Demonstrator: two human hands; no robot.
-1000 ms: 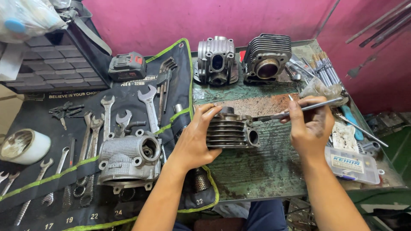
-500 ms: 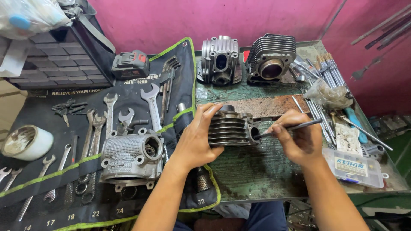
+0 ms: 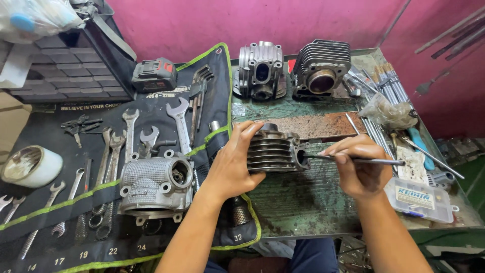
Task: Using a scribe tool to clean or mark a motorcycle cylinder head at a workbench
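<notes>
Rod tip now in cylinder port, pinched by R hand; L hand grips cylinder.

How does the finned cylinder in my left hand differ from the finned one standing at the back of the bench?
The held cylinder is smaller and lies on its side, gripped by the left hand; the back cylinder is larger, rests on the bench and is untouched. The held one has a thin rod from the right hand at its side port; the back one has none. Both are dark, finned metal.
</notes>
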